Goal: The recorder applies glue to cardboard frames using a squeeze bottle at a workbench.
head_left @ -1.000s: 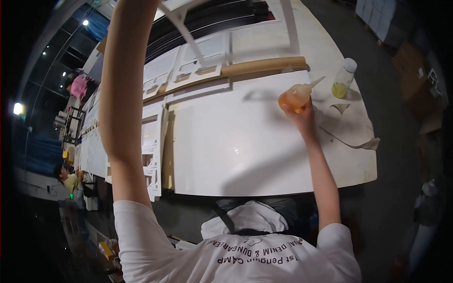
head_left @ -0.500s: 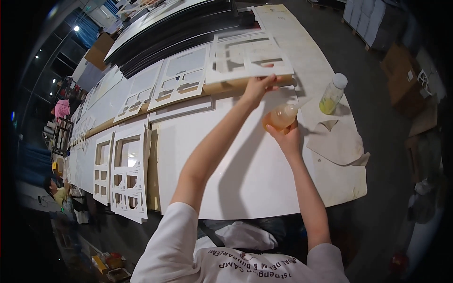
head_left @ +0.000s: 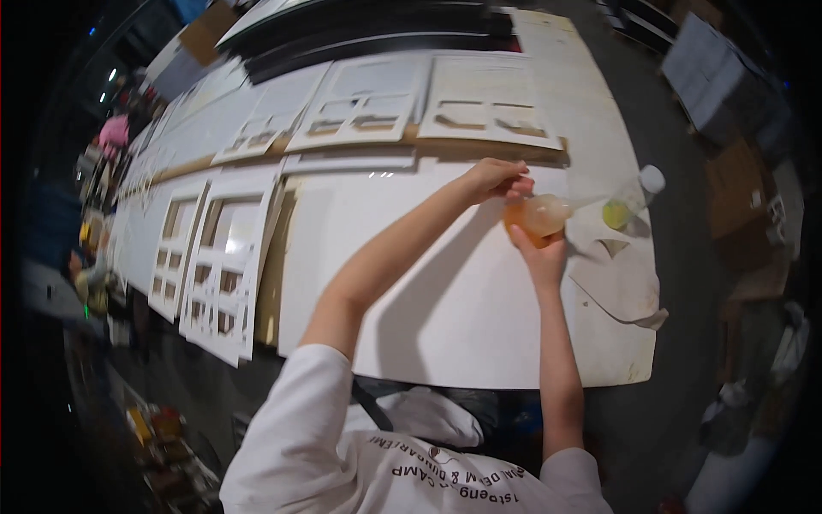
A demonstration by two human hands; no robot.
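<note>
My right hand (head_left: 544, 253) is wrapped round a squeeze bottle (head_left: 546, 214) of amber liquid, its pointed nozzle aimed to the right. Just beyond the bottle hovers my left hand (head_left: 501, 178), fingers loosely bent and slightly apart, with nothing visible in them. Past it, a white cut-out frame panel (head_left: 479, 86) lies with its near edge on a long brown tube (head_left: 411, 137). Under both hands is a large glossy white sheet (head_left: 479, 300). The left hand's fingers are somewhat blurred.
More white window panels (head_left: 364, 94) line the tube, and others (head_left: 227, 257) stand at the left. Black sheets (head_left: 368, 43) are stacked at the back. To the right are a white-capped bottle (head_left: 618, 212) with yellow-green liquid and a beige cloth (head_left: 621, 287). Someone (head_left: 90, 278) is at far left.
My left hand has let go of the cut-out panel, which now rests on the tube, and has come back toward the squeeze bottle. My right hand still holds the bottle. The view has shifted.
</note>
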